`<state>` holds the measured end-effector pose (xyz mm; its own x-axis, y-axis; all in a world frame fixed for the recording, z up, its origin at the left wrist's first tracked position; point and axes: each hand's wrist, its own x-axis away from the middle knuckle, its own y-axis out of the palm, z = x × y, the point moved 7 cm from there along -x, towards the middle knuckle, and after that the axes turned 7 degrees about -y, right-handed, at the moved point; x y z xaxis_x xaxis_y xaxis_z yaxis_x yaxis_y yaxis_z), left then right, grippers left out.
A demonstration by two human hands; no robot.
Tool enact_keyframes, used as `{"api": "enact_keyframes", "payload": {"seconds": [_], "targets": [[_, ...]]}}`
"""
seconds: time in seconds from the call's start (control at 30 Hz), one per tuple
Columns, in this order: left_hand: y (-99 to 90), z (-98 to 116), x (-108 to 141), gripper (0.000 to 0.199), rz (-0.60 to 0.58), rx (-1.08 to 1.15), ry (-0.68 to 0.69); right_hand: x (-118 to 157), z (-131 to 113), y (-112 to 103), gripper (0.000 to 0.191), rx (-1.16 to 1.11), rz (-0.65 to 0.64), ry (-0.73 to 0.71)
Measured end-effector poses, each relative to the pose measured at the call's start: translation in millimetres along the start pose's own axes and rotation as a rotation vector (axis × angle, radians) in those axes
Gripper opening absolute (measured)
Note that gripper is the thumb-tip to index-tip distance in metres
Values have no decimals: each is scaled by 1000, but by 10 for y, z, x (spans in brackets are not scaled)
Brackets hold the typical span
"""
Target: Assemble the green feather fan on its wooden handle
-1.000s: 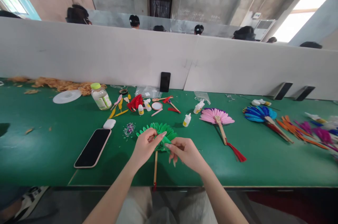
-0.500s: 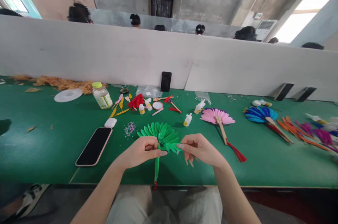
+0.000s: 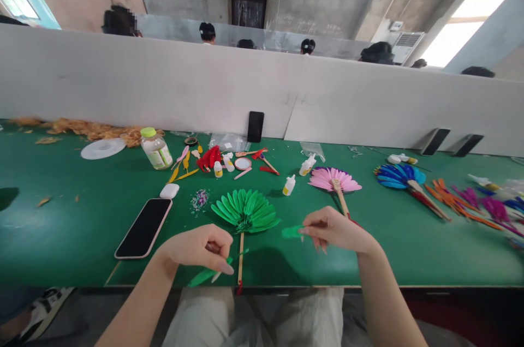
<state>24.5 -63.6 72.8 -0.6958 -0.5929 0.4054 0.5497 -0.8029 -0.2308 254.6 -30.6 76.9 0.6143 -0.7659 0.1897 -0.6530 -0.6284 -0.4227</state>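
Left hand [image 3: 201, 249] and right hand [image 3: 333, 231], both pinching green!
The left feather [image 3: 202, 277] sits at the near left of the green fan [image 3: 245, 210], the blurred right feather [image 3: 291, 232] out to its right; that fan lies spread on the bench [image 3: 327, 268]. A light, steady grip low on each feather should spare its soft edges; mind the white bottle [image 3: 289, 185], right of the fan.

On the table [image 3: 426, 254] we log a first fan [image 3: 245, 210], its handle [image 3: 240, 265] towards the front edge. Left of it lies a phone [image 3: 144, 228]; behind the phone stands a jar [image 3: 156, 149]. Right of the first fan we record a second fan [image 3: 334, 180], then a third fan [image 3: 401, 177], then loose strips [image 3: 456, 204], probably feathers. Behind them all stands a partition [image 3: 164, 79].
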Motion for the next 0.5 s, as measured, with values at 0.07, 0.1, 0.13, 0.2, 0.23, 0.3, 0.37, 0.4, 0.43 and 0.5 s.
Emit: {"api": "enact_keyframes", "payload": {"seconds": [0.07, 0.1, 0.13, 0.2, 0.23, 0.3, 0.37, 0.4, 0.43, 0.5], "targets": [[-28, -40, 22, 38, 48, 44, -29, 19, 255, -170, 32, 111, 136, 53], [-24, -57, 24, 38, 67, 63, -51, 25, 418, -216, 30, 186, 166, 107], [-5, -66, 20, 38, 76, 77, -70, 30, 590, -238, 29, 285, 173, 177], [46, -58, -4, 38, 89, 96, -92, 43, 872, -288, 26, 505, 231, 304], [69, -46, -20, 38, 98, 104, -99, 50, 961, -301, 25, 595, 262, 352], [96, -13, -51, 38, 120, 111, -103, 62, 1002, -303, 35, 735, 301, 410], [105, 20, -78, 38, 142, 106, -99, 90, 846, -320, 45, 818, 344, 439], [105, 32, -89, 38, 151, 103, -96, 115, 695, -342, 45, 840, 381, 442], [105, 39, -100, 38, 158, 104, -94, 143, 497, -365, 42, 841, 430, 415], [111, 39, -120, 38, 164, 108, -96, 165, -15, -337, 34, 691, 486, 152]]}}
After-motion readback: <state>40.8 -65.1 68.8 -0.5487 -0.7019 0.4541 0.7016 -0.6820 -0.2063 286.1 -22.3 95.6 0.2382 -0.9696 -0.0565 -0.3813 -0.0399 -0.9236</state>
